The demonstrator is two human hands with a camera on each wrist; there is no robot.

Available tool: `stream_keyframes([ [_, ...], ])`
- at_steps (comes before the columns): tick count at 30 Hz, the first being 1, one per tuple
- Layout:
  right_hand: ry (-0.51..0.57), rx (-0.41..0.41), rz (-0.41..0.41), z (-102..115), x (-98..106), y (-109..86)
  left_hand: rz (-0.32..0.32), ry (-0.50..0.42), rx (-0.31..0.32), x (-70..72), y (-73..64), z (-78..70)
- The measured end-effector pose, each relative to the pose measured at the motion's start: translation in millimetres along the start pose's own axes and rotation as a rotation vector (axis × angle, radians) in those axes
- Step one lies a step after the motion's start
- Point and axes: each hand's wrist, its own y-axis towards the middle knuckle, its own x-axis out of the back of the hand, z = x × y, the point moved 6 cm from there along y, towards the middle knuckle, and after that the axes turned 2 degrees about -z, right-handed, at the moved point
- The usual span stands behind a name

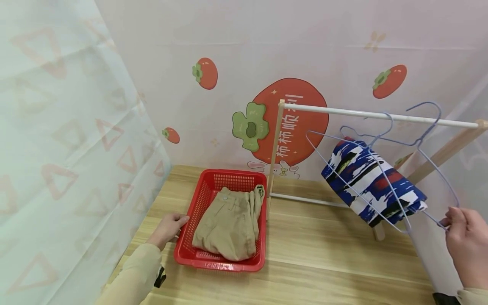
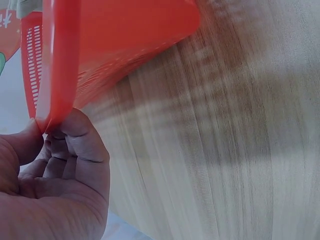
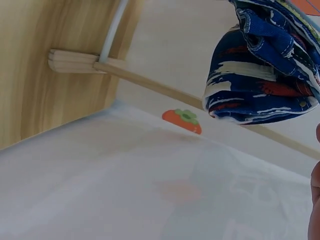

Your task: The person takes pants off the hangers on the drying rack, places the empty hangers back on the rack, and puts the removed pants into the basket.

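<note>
Across the back and left, pale wall sheeting (image 1: 152, 34) carries persimmon prints and faint triangle outlines. Below it lies the wood-grain tabletop (image 1: 324, 254). Toward the right stands a rack (image 1: 335, 110): wooden posts, white top bar, a thinner white rail low down. Next in size, a red basket (image 1: 219, 266) with perforated walls, on the tabletop just beside the rack's left post; whether they touch I cannot tell. Two thin blue hangers at the top bar: the near hanger (image 1: 368, 148) is bare and overlaps the far hanger (image 1: 419, 142), which is tilted. Over the far one's lower wire hangs a folded garment (image 1: 366, 176), blue, white, black and red; the right wrist view shows seams on it. Inside the basket lie folded khaki trousers (image 1: 230, 224). My left hand (image 1: 167, 228) pinches the basket's left rim, thumb on one side, curled fingers on the other. My right hand (image 1: 467, 241) pinches the far hanger's lower right corner, beyond the garment. Smallest noted: a round button (image 1: 225, 198) on the trousers, near the basket's back wall.
</note>
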Motion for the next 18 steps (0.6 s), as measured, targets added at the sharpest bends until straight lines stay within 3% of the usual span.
stream_keyframes([
  [10, 0.248, -0.014, -0.065, -12.0, 13.3, -15.7, 0.0, 0.011, -0.001, -0.1, -1.2, -0.8],
  [18, 0.226, -0.072, -0.038, -28.2, 17.3, -36.1, -0.008, 0.025, -0.003, -0.6, -2.0, -1.4],
])
